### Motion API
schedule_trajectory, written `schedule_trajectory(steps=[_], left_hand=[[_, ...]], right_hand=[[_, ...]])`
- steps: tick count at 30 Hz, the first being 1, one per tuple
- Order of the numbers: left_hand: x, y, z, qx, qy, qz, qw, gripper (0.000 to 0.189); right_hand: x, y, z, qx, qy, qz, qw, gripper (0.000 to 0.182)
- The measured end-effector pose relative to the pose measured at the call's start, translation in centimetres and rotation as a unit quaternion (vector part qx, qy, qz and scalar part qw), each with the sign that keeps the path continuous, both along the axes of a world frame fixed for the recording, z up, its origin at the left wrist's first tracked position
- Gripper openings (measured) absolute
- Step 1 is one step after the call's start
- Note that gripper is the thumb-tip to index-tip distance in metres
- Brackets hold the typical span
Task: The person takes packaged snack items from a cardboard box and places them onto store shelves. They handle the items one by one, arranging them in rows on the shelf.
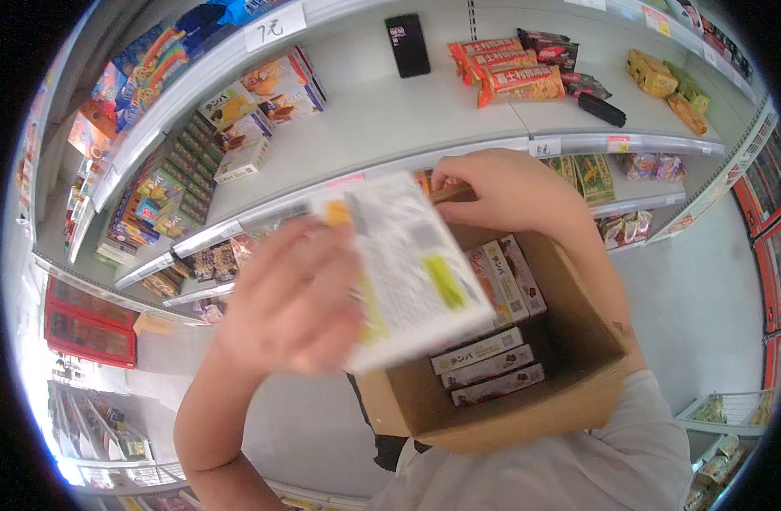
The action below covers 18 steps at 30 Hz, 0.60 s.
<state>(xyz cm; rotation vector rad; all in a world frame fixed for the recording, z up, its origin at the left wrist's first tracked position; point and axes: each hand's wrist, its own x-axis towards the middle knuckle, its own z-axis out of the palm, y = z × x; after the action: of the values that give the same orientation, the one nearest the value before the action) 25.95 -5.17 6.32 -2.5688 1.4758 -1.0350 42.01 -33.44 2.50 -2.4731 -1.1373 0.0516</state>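
My left hand (294, 294), blurred, holds a white packaged snack box (422, 281) with yellow-green patches, tilted over the left part of an open cardboard box (537, 431). My right arm wraps around the far and right sides of the cardboard box, and my right hand (486, 191) grips its far edge with bent fingers. Inside the cardboard box, several thin snack boxes (483, 358) stand on edge in the near part. More upright snack boxes (505, 281) are at its far side, partly hidden by the held one.
Shelves stand in front, with stacked snack boxes (282, 83) at the left, a black phone-like slab (408, 46), orange biscuit packets (521, 84) and a dark packet (601, 110). The shelf edge (428, 153) runs just beyond my right hand. Red crates (90, 319) stand at the far left.
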Motion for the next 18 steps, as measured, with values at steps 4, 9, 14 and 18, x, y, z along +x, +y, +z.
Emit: schedule_trajectory(steps=[4, 9, 14, 18], left_hand=[[-1.1, -5.3, -2.5, 0.048, -0.014, -0.058, 0.997, 0.043], [-2.9, -7.2, -4.7, 0.045, 0.040, -0.068, 0.996, 0.042], [-4.1, -7.9, -6.1, 0.116, 0.126, -0.012, 0.985, 0.032], [-4.6, -8.5, -5.6, 0.157, 0.162, 0.075, 0.971, 0.045]], right_hand=[[-1.7, 1.2, -0.2, 0.006, -0.025, 0.013, 1.000, 0.031], [-3.0, 1.6, -0.8, 0.037, -0.052, 0.003, 0.998, 0.034], [-5.0, 1.7, -0.6, 0.036, -0.123, 0.016, 0.992, 0.038], [-7.4, 2.0, -0.3, 0.057, -0.163, 0.018, 0.985, 0.037]])
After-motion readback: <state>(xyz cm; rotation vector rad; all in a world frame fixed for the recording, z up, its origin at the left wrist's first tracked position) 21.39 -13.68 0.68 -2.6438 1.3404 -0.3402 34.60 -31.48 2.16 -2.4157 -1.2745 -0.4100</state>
